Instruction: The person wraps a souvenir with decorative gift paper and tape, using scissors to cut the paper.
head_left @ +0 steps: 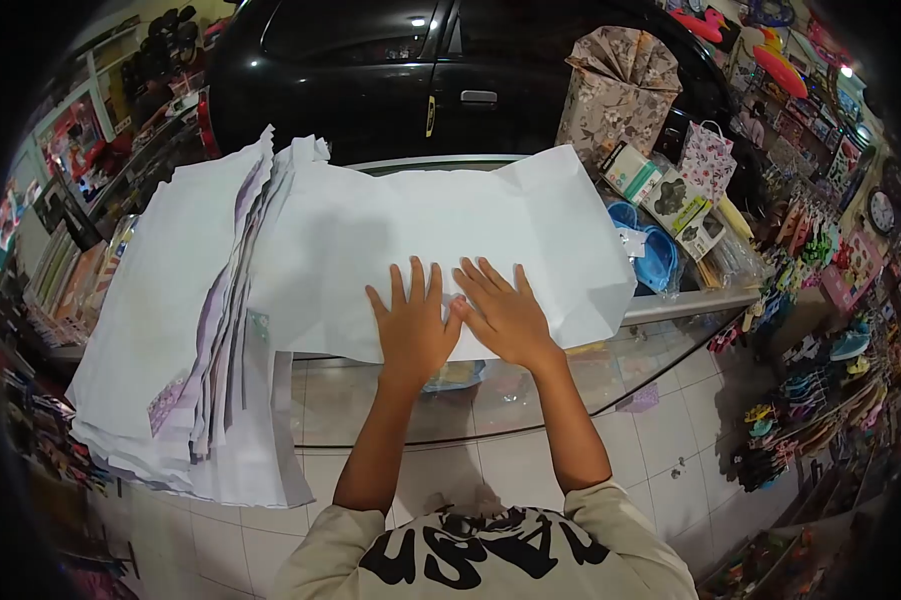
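Observation:
Both palms press down near the front edge of a large white paper sheet (470,215), which lies spread and slightly creased on a glass counter. My left hand (415,325) is flat with its fingers apart. Beside it, my right hand (505,315) also lies flat, fingers stretched out, and the two thumbs meet or nearly meet. Neither hand holds anything. To the left, a thick stack of white paper sheets (160,290) with ragged edges hangs over the counter's front; some purple patterned paper (173,398) shows among its layers.
A black car (370,95) stands behind the counter (660,306). At the right are a floral wrapped package (620,90), boxes (675,200), a blue plastic item (657,262) and a small floral bag (707,160). Hanging goods (800,400) line the far right.

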The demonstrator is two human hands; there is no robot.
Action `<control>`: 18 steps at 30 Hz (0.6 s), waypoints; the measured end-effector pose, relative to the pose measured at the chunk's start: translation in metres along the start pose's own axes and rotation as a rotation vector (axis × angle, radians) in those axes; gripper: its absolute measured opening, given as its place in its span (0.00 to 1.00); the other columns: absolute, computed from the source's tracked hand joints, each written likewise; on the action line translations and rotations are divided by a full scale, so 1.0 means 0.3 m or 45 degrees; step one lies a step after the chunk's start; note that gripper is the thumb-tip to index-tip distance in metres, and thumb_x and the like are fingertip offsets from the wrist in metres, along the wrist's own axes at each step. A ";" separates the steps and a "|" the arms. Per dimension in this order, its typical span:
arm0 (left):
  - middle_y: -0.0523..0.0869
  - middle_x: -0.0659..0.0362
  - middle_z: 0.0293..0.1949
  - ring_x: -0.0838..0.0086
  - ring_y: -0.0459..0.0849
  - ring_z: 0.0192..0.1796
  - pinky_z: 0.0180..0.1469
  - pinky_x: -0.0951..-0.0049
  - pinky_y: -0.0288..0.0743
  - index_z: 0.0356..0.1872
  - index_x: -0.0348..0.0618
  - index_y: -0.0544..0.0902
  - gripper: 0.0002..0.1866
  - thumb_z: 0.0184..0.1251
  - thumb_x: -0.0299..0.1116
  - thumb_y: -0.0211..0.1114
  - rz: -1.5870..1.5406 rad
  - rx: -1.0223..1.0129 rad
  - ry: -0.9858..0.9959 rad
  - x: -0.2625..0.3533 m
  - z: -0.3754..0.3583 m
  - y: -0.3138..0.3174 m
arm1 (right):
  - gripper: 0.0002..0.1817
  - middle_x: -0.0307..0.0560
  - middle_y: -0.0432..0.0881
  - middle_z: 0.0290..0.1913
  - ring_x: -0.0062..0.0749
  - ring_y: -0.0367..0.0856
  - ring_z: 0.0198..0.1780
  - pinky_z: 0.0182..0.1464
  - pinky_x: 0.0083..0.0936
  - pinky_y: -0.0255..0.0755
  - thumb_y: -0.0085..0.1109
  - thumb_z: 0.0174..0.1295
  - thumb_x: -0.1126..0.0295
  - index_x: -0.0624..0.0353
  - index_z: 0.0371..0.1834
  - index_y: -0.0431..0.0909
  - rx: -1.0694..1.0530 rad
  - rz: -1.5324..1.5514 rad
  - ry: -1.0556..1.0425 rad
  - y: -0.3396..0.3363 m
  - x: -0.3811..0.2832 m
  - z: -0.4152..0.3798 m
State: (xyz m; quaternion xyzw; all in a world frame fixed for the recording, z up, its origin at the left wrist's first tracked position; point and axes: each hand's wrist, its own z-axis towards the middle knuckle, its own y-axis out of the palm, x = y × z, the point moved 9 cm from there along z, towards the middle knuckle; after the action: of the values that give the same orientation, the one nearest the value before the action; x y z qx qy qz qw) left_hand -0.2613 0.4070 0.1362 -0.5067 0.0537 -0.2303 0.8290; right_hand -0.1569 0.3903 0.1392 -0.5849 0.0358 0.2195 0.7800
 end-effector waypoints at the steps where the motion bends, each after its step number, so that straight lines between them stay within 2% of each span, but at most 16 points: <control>1: 0.64 0.47 0.70 0.45 0.57 0.73 0.66 0.30 0.45 0.67 0.43 0.69 0.30 0.70 0.51 0.48 0.003 0.001 -0.005 -0.002 -0.001 0.000 | 0.34 0.46 0.60 0.73 0.39 0.50 0.76 0.74 0.52 0.36 0.30 0.71 0.43 0.56 0.70 0.62 -0.002 0.001 0.001 -0.001 0.000 0.000; 8: 0.64 0.47 0.70 0.46 0.56 0.73 0.67 0.29 0.43 0.67 0.43 0.67 0.27 0.74 0.46 0.43 -0.018 -0.032 -0.016 -0.004 0.004 0.003 | 0.31 0.49 0.61 0.72 0.41 0.52 0.75 0.73 0.56 0.39 0.28 0.73 0.48 0.57 0.69 0.63 0.023 -0.019 -0.012 -0.007 -0.011 -0.004; 12: 0.64 0.47 0.70 0.45 0.55 0.73 0.67 0.30 0.40 0.68 0.40 0.66 0.27 0.75 0.45 0.41 -0.036 -0.028 -0.044 -0.006 0.003 0.003 | 0.30 0.51 0.60 0.72 0.46 0.52 0.75 0.71 0.61 0.41 0.30 0.73 0.51 0.59 0.70 0.61 0.143 -0.258 0.064 0.002 0.000 0.000; 13: 0.63 0.47 0.70 0.44 0.53 0.73 0.68 0.31 0.37 0.69 0.37 0.63 0.29 0.74 0.46 0.41 0.011 -0.034 -0.043 -0.003 0.004 -0.004 | 0.30 0.53 0.59 0.73 0.47 0.51 0.75 0.71 0.61 0.41 0.31 0.72 0.51 0.59 0.70 0.60 0.119 -0.261 0.071 0.008 -0.001 0.002; 16: 0.60 0.45 0.71 0.41 0.51 0.73 0.68 0.31 0.35 0.70 0.36 0.60 0.31 0.74 0.47 0.42 0.118 0.166 0.031 0.018 0.000 -0.055 | 0.32 0.58 0.54 0.74 0.52 0.47 0.76 0.70 0.63 0.40 0.34 0.71 0.50 0.60 0.72 0.57 0.103 -0.291 0.101 0.010 0.007 0.001; 17: 0.58 0.43 0.71 0.40 0.49 0.73 0.68 0.29 0.33 0.70 0.35 0.59 0.32 0.74 0.48 0.42 -0.071 0.142 0.003 0.006 0.003 -0.047 | 0.33 0.60 0.52 0.74 0.53 0.46 0.76 0.70 0.63 0.40 0.35 0.71 0.50 0.61 0.72 0.56 0.132 -0.309 0.106 0.007 0.008 0.002; 18: 0.58 0.43 0.71 0.39 0.49 0.73 0.68 0.29 0.33 0.70 0.35 0.58 0.32 0.74 0.47 0.43 -0.070 0.126 0.008 0.008 0.005 -0.046 | 0.34 0.62 0.50 0.75 0.54 0.45 0.77 0.70 0.63 0.40 0.35 0.70 0.49 0.61 0.73 0.55 0.162 -0.326 0.110 0.003 0.009 0.002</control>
State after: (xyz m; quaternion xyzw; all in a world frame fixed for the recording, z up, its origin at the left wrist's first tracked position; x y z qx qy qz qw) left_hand -0.2633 0.4021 0.1491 -0.4657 0.0310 -0.2571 0.8462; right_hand -0.1547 0.3918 0.1378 -0.5429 0.0084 0.0902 0.8349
